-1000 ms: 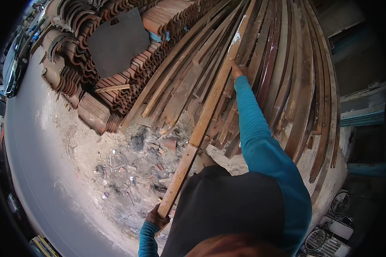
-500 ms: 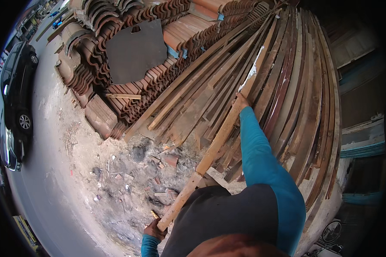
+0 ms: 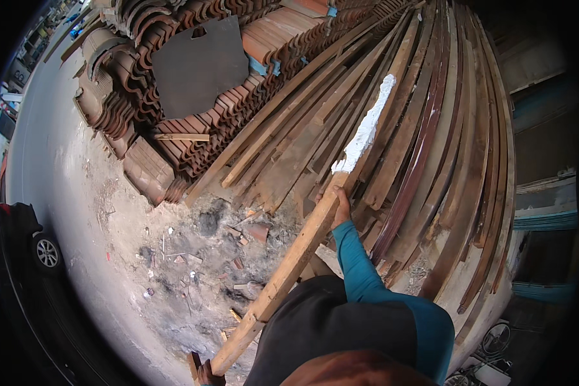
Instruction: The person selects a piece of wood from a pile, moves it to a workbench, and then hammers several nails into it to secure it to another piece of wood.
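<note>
A long wooden beam (image 3: 288,273) runs slantwise in front of me, from the lower left up toward the pile of beams. Its upper part has a rough white coating (image 3: 368,132). My right hand (image 3: 342,207) is wrapped around the beam just below this white stretch. Down at the lower edge, my left hand (image 3: 210,374) grips the beam's near end, its fingers partly cut off by the frame. A short brown wood piece (image 3: 193,365) shows beside that hand. Many loose timbers (image 3: 424,128) fan out under and beyond the held beam.
Stacked clay roof tiles (image 3: 206,138) stand at the far left, with a dark flat sheet (image 3: 199,71) on top. Rubble and ash (image 3: 206,270) cover the ground to my left. A black car (image 3: 26,276) is on the road. A bicycle wheel (image 3: 496,338) shows at lower right.
The beam has come toward me and down to the left, bringing more of its white stretch into view. Both hands have moved down with it. The black car sits lower in the picture.
</note>
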`<state>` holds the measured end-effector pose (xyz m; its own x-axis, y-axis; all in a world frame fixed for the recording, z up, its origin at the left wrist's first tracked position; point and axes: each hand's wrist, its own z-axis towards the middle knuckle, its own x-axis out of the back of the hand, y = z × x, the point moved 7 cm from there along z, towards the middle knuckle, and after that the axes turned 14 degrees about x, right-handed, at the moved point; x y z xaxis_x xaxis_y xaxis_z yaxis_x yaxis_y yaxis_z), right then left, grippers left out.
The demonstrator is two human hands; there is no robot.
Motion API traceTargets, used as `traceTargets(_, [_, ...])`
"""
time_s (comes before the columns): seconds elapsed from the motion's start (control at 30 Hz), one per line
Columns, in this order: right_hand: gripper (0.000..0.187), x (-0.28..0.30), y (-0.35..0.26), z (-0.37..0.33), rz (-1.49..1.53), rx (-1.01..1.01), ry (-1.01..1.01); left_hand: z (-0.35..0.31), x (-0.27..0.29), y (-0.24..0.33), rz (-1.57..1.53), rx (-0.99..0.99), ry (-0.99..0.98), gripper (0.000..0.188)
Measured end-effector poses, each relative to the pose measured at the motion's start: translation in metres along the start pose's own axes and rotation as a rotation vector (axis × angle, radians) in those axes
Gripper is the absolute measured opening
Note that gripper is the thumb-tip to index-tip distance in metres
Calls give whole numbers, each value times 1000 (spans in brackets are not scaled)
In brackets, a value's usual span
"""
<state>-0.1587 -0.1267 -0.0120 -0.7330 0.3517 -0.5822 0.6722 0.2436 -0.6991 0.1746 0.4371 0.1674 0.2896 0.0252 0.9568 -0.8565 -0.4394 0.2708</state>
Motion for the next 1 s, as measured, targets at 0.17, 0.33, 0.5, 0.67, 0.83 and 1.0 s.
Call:
traceTargets(0.17, [39,-8,15,-30,-65,50,14,-60,-64,-114,14,469,-163,47])
traceTargets(0.33, [46,-38,16,-65,4,159,-90,-48,-45,-163,11,501,-92,52])
traceTargets(0.5, [49,-72,16,-135,-115,200,-185,-45,-28,-233,-57,420,-27,59])
traceTargets(0.67, [50,-136,-4,-224,-14,266,-361,-69,-16,-284,-127,421,-29,74])
traceTargets(0.83, [49,-202,-32,-291,29,521,-437,-53,-33,-331,-284,396,-77,98])
traceTargets(1.0, [53,-282,-46,-331,150,671,-617,-51,-53,-390,-666,413,-80,90])
